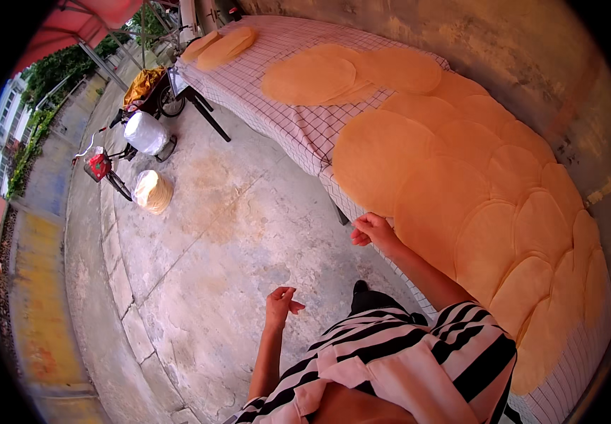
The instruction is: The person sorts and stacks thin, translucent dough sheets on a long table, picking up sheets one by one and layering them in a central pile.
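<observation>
Before me runs a long table covered with a checked cloth [311, 132]. Many thin, round, tan sheets [438, 185], apparently of dough or wafer, lie overlapping over much of it. My right hand [374, 231] hovers by the table's near edge, beside a large sheet, its fingers loosely curled and nothing visible in them. Lower and to the left, my left hand [282, 306] hangs over the concrete floor with its thumb apart from its fingers, also without anything visible in it. Farther along the cloth rests a smaller group of round sheets [311, 77].
Two oval stacks [227, 47] sit at the table's far end. On the concrete floor [220, 265] stands a plastic-wrapped stack of pale discs [153, 192]. Behind it are a bicycle [117, 183] and a large silvery-white wrapped bundle [146, 133]. A stained wall [496, 63] borders the table's right side.
</observation>
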A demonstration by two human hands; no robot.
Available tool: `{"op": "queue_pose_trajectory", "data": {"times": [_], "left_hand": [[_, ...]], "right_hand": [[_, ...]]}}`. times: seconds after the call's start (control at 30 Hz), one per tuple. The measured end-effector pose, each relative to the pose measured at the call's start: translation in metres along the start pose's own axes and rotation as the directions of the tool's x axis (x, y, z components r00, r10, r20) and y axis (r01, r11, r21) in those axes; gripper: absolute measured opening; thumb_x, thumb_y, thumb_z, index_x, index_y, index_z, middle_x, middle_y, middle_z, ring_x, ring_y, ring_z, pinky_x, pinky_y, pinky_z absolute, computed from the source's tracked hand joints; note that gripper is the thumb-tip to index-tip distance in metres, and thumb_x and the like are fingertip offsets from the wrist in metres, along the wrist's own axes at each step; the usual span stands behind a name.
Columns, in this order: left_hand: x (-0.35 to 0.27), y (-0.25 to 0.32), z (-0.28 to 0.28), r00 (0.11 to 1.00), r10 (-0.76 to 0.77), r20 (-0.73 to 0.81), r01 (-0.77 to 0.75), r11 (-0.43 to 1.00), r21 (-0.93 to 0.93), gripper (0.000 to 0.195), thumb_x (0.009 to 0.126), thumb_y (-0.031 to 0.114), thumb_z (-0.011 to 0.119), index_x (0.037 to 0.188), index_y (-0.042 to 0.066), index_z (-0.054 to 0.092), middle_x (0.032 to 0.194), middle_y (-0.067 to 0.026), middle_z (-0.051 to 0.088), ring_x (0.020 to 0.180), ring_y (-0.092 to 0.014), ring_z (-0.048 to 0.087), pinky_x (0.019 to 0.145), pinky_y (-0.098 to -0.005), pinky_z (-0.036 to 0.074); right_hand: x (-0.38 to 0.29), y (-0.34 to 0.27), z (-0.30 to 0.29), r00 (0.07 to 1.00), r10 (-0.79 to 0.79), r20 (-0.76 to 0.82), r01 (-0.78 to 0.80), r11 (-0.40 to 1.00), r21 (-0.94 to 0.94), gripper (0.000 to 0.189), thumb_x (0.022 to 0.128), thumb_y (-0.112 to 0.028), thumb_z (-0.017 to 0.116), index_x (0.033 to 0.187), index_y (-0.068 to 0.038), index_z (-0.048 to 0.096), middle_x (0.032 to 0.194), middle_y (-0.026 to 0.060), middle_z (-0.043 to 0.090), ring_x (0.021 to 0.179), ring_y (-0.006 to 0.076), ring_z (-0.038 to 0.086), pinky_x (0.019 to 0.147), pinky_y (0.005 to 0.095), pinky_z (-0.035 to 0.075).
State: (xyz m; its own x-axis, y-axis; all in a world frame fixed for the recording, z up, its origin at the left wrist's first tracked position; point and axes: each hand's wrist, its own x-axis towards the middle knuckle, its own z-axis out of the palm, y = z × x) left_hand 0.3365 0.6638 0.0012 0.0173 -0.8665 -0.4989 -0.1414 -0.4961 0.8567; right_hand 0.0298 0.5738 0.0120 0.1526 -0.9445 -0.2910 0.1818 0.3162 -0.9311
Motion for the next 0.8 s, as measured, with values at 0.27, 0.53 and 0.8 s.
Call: {"op": "queue_pose_trajectory", "data": {"times": [0.27,0.53,0.8], "left_hand": [[0.123,0.031,-0.035,1.000,0.016,0.025,-0.013,0.992,-0.124,0.021,0.087,0.013,0.047,0.098,-0.004,0.054,0.069,-0.0126,0.063,0.060,-0.019,0.062,0.052,-0.0276,0.050],[0.301,0.146,-0.089,0.972,0.177,0.156,-0.183,0.983,0.025,0.022,0.085,0.013,0.054,0.100,-0.004,0.054,0.089,-0.0123,0.060,0.075,-0.020,0.062,0.060,-0.0288,0.052],[0.496,0.311,-0.036,0.613,0.662,0.430,-0.790,0.529,0.311,0.023,0.080,0.012,0.060,0.099,-0.001,0.058,0.079,-0.0087,0.062,0.074,-0.015,0.058,0.066,-0.0266,0.046]], "right_hand": [[0.135,-0.033,0.084,0.936,0.067,0.347,0.026,0.966,-0.257,0.021,0.088,-0.022,0.049,0.091,-0.001,0.051,0.077,0.0083,0.061,0.063,0.0132,0.061,0.055,0.0234,0.048],[0.224,-0.060,0.098,0.989,0.088,0.121,-0.065,0.981,-0.181,0.022,0.088,-0.023,0.049,0.092,-0.001,0.051,0.080,0.0083,0.062,0.065,0.0133,0.062,0.056,0.0224,0.048],[0.247,-0.095,0.106,0.945,0.030,-0.327,-0.019,0.999,0.036,0.024,0.089,-0.024,0.049,0.094,-0.001,0.051,0.082,0.0091,0.062,0.067,0.0145,0.063,0.059,0.0226,0.049]]}}
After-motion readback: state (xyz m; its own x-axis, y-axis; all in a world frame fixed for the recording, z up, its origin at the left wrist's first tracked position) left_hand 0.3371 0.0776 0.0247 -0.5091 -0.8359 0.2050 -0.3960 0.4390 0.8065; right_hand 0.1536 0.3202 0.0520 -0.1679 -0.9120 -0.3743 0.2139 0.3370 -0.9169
